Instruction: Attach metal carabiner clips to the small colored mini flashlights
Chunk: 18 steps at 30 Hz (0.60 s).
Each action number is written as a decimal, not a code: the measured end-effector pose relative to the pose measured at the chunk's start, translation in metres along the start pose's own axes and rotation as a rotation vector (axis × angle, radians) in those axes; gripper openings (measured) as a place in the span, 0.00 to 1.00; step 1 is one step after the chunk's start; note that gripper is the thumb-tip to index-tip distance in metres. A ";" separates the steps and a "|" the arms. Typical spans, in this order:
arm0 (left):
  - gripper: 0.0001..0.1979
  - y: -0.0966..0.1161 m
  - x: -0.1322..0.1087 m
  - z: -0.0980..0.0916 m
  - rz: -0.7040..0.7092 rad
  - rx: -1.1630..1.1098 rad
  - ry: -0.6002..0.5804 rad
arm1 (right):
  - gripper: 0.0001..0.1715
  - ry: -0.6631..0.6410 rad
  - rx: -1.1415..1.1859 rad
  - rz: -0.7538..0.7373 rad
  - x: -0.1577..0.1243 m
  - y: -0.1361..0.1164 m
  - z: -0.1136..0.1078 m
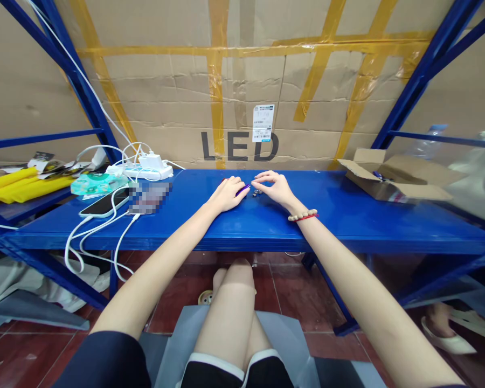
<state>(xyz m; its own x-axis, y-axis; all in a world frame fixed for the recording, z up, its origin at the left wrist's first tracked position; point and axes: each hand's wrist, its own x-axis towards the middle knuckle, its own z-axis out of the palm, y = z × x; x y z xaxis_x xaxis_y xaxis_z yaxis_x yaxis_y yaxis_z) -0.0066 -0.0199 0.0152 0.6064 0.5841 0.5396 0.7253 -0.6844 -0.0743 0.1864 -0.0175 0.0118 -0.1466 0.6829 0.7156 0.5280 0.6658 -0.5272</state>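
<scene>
My left hand [227, 195] rests on the blue tabletop [186, 215], its fingers closed over a slim, shiny purple piece [243, 189]. One end of that piece sticks out past the thumb towards the right hand; the rest lies hidden under the fingers. My right hand [278, 189], with a beaded bracelet [303, 215] at the wrist, is held just to the right. Its thumb and fingertips come together near the purple end, and whatever is between them is too small to make out. Several small metal parts [257, 193] lie on the table between the hands.
To the left lie a phone [105, 203] with white cables, a tissue pack [99, 185] and a power strip [145, 171]. An opened cardboard box [392, 180] stands at the right. Behind the table rises a large taped carton [165, 118]; blue metal posts [424, 70] flank it.
</scene>
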 end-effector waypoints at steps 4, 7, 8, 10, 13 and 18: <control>0.19 0.000 0.000 0.000 0.027 0.012 0.009 | 0.11 -0.030 0.097 0.048 0.000 0.000 0.001; 0.20 -0.001 0.001 0.000 0.042 0.017 0.012 | 0.14 -0.036 0.166 0.076 0.000 0.000 0.003; 0.20 -0.001 0.001 0.000 0.044 0.020 0.012 | 0.16 -0.046 0.185 0.083 0.001 0.000 0.003; 0.21 -0.001 0.001 0.001 0.043 0.023 0.012 | 0.18 -0.079 0.210 0.093 0.001 0.000 0.003; 0.21 -0.001 0.001 0.001 0.028 0.015 0.016 | 0.21 -0.142 0.224 0.113 0.000 -0.003 0.003; 0.20 0.000 0.000 0.000 -0.002 0.002 0.014 | 0.24 -0.177 0.286 0.160 0.000 -0.008 0.003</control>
<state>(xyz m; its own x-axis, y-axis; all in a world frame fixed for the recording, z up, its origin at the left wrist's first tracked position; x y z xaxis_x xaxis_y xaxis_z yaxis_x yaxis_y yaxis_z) -0.0063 -0.0196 0.0152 0.6004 0.5788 0.5518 0.7270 -0.6825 -0.0751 0.1801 -0.0221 0.0145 -0.2368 0.8101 0.5363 0.3045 0.5861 -0.7508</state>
